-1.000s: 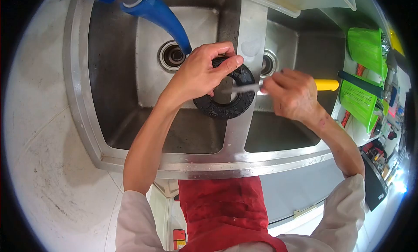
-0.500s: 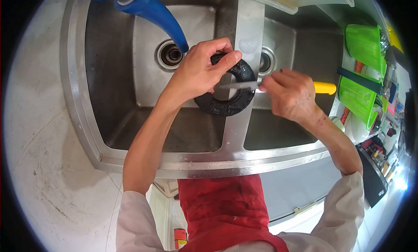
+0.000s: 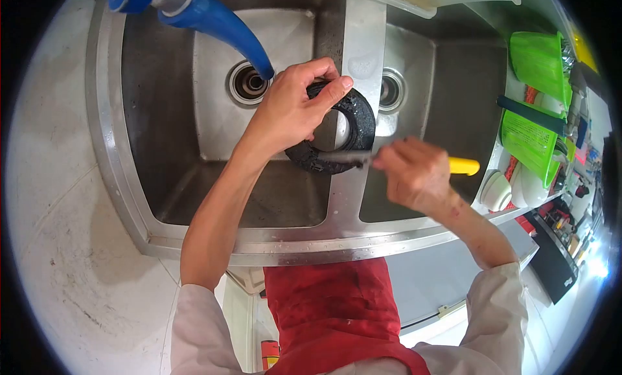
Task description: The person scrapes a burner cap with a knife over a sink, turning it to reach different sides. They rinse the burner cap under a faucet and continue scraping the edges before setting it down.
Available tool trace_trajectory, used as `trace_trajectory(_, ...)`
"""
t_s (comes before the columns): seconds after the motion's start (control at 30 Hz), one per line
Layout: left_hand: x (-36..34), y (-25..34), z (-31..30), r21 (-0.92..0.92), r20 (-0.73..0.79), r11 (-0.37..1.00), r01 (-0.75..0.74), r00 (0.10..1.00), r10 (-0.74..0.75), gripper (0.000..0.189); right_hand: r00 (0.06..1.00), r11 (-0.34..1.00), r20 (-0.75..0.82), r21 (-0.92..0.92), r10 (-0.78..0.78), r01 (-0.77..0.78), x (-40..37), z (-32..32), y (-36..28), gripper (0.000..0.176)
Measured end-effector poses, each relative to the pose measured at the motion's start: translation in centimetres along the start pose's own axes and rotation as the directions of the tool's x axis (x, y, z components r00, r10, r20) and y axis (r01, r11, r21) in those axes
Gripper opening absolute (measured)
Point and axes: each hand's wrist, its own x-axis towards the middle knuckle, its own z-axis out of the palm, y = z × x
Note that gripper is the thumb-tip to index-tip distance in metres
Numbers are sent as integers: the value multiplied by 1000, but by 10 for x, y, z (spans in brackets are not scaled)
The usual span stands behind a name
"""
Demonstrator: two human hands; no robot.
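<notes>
My left hand (image 3: pixel 295 106) is closed on the upper left of a wet black ring (image 3: pixel 363 116), thumb on its face. The ring is tilted over the left basin and the divider. A small raised mark shows on its lower rim. My right hand (image 3: pixel 414 171) grips a knife with a yellow handle (image 3: pixel 463 166), which sticks out behind the fist. The knife's metal blade (image 3: pixel 346 157) lies across the lower part of the ring, slightly blurred.
A double steel sink has a left basin (image 3: pixel 159 116) and a right basin (image 3: pixel 463 90), split by a divider (image 3: pixel 364 45). A blue faucet (image 3: pixel 227 28) reaches over the left drain. Green baskets (image 3: pixel 534 57) and a white bowl (image 3: pixel 497 192) stand on the right.
My right hand and the knife have moved down and slightly left, the blade going from the ring's middle to its lower part. My left hand keeps its hold.
</notes>
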Motion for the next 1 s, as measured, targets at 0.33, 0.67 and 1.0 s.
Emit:
trace_trajectory(0.33, -1, 0, 1, -3, -5, 1000, 4, 1000, -4, 34, 984, 989, -139, -84, 113, -125, 23, -4, 16, 17)
trace_trajectory(0.67, 2, 2, 2, -5, -35, 999, 34, 999, -34, 34, 985, 984, -56, 85, 164, -159, -16, 12, -15, 16)
trace_trajectory(1.0, -1, 4, 8, -32, -86, 999, 33, 996, -36, 34, 902, 906, -96, 8, 421, -423, -1, -14, 6, 40)
